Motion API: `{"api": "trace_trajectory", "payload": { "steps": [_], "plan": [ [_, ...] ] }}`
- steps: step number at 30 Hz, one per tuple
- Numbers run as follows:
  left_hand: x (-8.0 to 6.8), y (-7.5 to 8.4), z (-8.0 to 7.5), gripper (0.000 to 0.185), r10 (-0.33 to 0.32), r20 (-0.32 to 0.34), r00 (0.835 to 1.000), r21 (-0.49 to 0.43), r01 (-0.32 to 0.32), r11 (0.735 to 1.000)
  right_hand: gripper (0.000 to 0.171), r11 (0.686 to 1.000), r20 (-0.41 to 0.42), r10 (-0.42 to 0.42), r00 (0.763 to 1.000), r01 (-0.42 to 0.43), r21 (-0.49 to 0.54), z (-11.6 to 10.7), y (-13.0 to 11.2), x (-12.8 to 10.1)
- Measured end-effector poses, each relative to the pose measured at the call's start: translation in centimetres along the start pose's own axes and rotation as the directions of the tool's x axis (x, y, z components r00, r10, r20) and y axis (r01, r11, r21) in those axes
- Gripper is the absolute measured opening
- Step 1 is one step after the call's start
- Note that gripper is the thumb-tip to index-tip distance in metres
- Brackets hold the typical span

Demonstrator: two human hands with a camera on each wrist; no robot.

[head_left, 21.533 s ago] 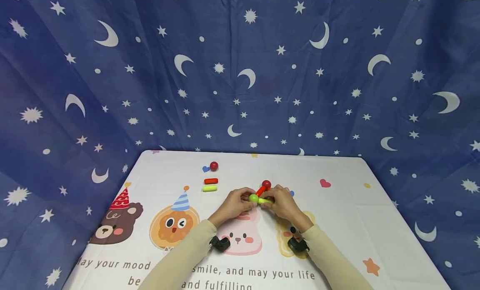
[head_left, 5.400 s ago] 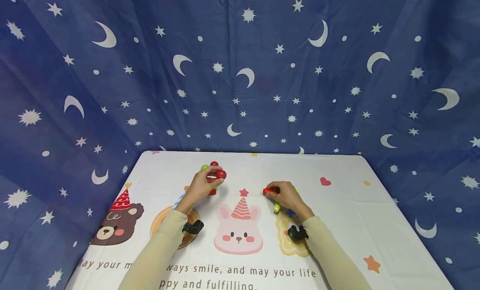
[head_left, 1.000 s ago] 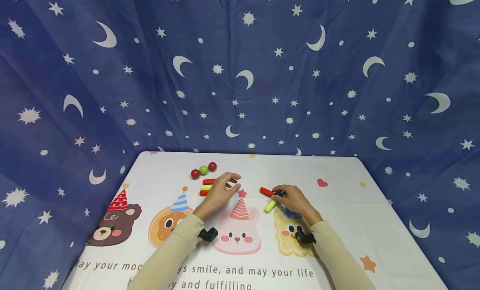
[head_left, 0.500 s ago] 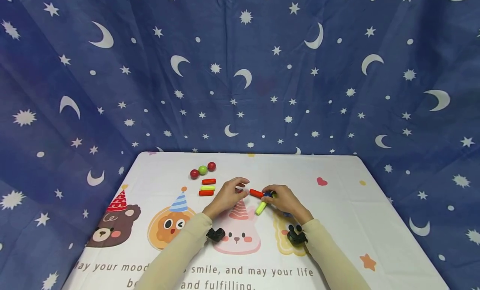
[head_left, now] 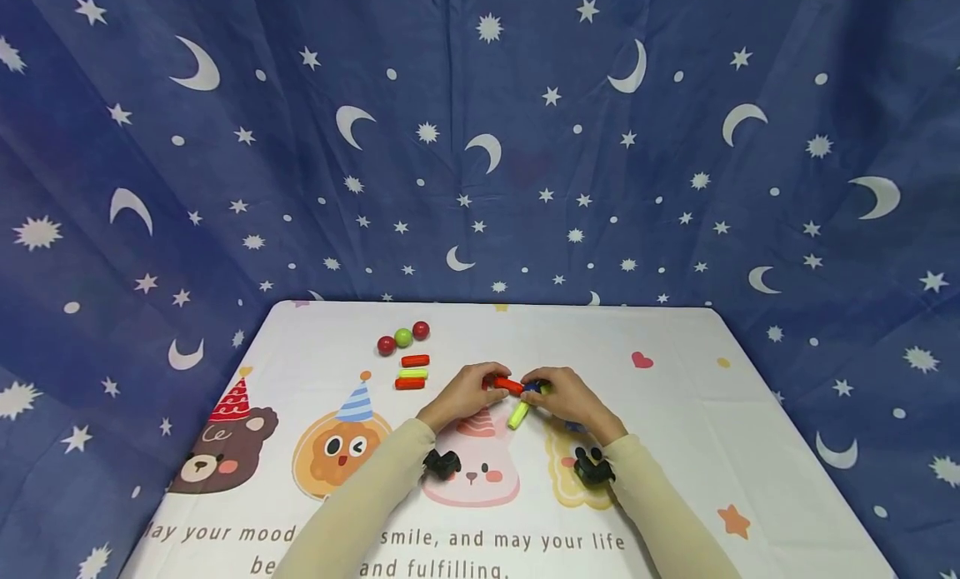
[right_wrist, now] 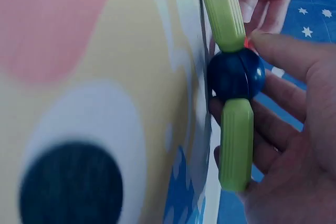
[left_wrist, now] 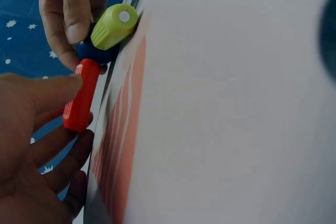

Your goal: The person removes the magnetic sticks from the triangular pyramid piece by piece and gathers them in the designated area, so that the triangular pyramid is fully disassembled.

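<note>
In the head view my right hand point(head_left: 564, 393) holds a dark blue ball point(right_wrist: 236, 74), thumb and fingers around it. Two yellow-green rods point(right_wrist: 236, 145) stick out from the ball on opposite sides, seen in the right wrist view. A red rod point(left_wrist: 81, 95) also meets the ball, and my left hand point(head_left: 468, 393) pinches that rod with the thumb on one side and fingers on the other. One yellow-green rod point(head_left: 518, 414) points down toward the front in the head view. The joined pieces are low over the table; whether they touch it, I cannot tell.
Left of the hands lie two red balls point(head_left: 386, 346) and a green ball point(head_left: 403, 337) in a row. Below them are two red rods point(head_left: 410, 384) and a yellow-green rod point(head_left: 413, 373). The white printed tablecloth point(head_left: 675, 446) meets a blue star-patterned curtain point(head_left: 525, 146) behind.
Over the earlier frames, loose balls and rods were added to the group at left. Within the last second my left hand moved right and took the red rod; my right hand shifted slightly left.
</note>
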State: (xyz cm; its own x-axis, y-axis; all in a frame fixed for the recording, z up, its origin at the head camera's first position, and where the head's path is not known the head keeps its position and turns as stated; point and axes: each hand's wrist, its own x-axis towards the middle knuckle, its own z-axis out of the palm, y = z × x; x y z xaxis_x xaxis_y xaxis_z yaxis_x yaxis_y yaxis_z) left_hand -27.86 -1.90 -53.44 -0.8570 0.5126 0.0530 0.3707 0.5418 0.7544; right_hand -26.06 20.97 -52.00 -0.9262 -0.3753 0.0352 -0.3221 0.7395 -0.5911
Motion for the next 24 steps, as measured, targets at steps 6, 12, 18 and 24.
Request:
{"api": "trace_trajectory", "payload": {
  "steps": [6,12,18,24],
  "plan": [
    [0.6,0.2,0.3,0.033,-0.001,0.018,1.000,0.042,0.001,0.999,0.030,1.000,0.034,-0.008,0.999,0.007,0.028,-0.4,0.6,-0.4],
    [0.6,0.3,0.4,0.025,-0.006,0.010,1.000,0.040,0.006,0.999,0.031,0.999,0.052,-0.030,0.998,0.029,0.028,-0.5,0.8,-0.3],
    [0.8,-0.3,0.5,0.017,0.007,0.024,1.000,-0.009,-0.007,1.000,0.030,0.999,0.048,-0.032,0.998,0.030,0.037,-0.5,1.0,-0.1],
    [0.8,-0.5,0.1,0.019,0.003,0.035,0.999,-0.064,0.000,0.998,0.031,0.999,0.043,-0.030,0.999,0.029,0.036,-0.6,1.3,0.1]
  ]
}}
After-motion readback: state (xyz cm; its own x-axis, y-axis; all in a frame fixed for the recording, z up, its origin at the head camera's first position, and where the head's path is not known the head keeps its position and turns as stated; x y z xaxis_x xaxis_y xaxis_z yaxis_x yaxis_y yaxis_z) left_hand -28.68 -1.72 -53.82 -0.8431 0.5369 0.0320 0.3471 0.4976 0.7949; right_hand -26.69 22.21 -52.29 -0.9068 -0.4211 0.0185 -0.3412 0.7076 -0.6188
